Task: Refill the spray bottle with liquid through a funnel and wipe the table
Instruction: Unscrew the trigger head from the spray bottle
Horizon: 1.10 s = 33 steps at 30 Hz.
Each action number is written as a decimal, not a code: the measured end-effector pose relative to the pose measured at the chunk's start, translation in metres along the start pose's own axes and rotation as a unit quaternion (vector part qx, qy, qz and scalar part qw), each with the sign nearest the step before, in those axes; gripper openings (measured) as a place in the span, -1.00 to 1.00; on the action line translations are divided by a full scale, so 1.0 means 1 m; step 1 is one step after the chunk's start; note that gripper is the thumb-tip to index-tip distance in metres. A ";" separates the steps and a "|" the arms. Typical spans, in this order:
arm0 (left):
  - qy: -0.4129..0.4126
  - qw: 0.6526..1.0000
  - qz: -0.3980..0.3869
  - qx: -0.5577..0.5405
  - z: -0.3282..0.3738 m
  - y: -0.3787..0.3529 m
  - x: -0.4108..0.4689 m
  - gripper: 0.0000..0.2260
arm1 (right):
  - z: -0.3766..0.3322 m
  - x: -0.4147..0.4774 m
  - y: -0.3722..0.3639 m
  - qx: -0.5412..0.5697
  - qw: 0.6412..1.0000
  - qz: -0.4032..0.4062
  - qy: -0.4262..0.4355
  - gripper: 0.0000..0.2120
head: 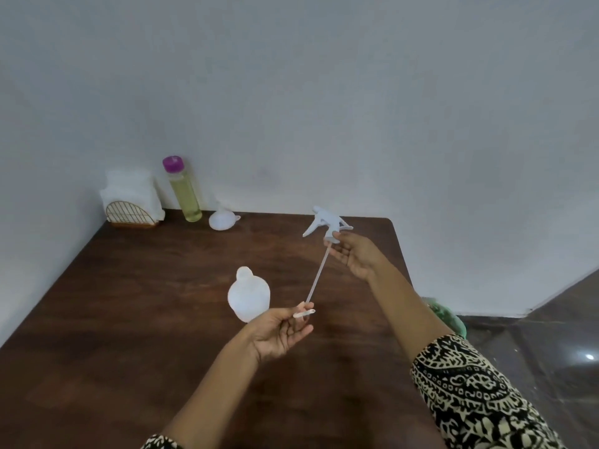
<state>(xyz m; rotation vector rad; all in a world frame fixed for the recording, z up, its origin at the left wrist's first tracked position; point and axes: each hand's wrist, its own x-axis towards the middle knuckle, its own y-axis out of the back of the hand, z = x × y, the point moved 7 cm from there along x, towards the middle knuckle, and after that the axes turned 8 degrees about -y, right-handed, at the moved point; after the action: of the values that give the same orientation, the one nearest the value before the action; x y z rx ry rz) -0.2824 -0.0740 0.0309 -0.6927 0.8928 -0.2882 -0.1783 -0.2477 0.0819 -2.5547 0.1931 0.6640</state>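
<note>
The right hand (356,256) is pinching the sprayer (325,221) at its collar, and the left hand (278,332) is pinching the tube (318,273) at its lower tip. The tube is slanting down-left toward the bottle (248,296), which is sitting on the table (146,303) just beside the left hand.

free: table (129,319) front-left | obstacle mid-table: spray bottle (249,294) | back-left corner crowded: napkin holder (133,205), refill bottle (184,196), funnel (223,219)

Nothing here I can read, no legible lettering on the tall bottle of yellow liquid (185,196), none on the spray head (325,222) or its tube (316,277) that I hold, none on the napkin holder (129,215)
</note>
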 end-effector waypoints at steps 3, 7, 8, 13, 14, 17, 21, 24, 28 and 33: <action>0.043 0.998 -0.009 -0.050 -0.029 0.008 0.005 -0.83 | 0.027 0.002 0.026 -0.017 0.999 0.011 -0.032 -0.93; 0.076 0.990 -0.048 -0.111 -0.057 0.019 0.010 -0.60 | 0.065 0.003 0.054 0.023 0.996 0.001 -0.088 -0.90; 0.086 0.987 -0.053 -0.123 -0.064 0.022 0.012 -0.56 | 0.075 0.003 0.060 0.037 0.994 0.003 -0.098 -0.89; 0.108 0.988 0.033 -0.106 -0.091 0.047 0.018 -0.80 | 0.112 0.009 0.079 -0.029 0.988 0.035 -0.150 -0.93; 0.106 0.989 0.049 -0.094 -0.095 0.053 0.020 -0.76 | 0.117 0.010 0.080 -0.063 0.985 0.041 -0.158 -0.93; 0.101 0.990 0.089 -0.050 -0.102 0.063 0.019 -0.78 | 0.124 0.012 0.081 -0.135 0.976 0.050 -0.164 -0.95; 0.095 0.988 0.122 -0.019 -0.102 0.069 0.021 -0.81 | 0.124 0.022 0.077 -0.216 0.963 0.081 -0.140 -0.95; 0.086 0.985 0.147 -0.013 -0.099 0.073 0.021 -0.84 | 0.120 0.029 0.080 -0.259 0.951 0.124 -0.117 -0.92; 0.078 0.983 0.166 0.005 -0.096 0.075 0.019 -0.87 | 0.121 0.029 0.083 -0.268 0.946 0.150 -0.105 -0.86; 0.066 0.980 0.183 0.032 -0.096 0.074 0.014 -0.89 | 0.118 0.026 0.085 -0.290 0.935 0.188 -0.078 -0.78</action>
<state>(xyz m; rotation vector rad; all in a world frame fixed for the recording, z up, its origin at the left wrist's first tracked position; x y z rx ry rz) -0.3536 -0.0673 -0.0686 -0.4418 1.1123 -0.0341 -0.2264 -0.2641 -0.0571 -3.0321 0.5070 1.2178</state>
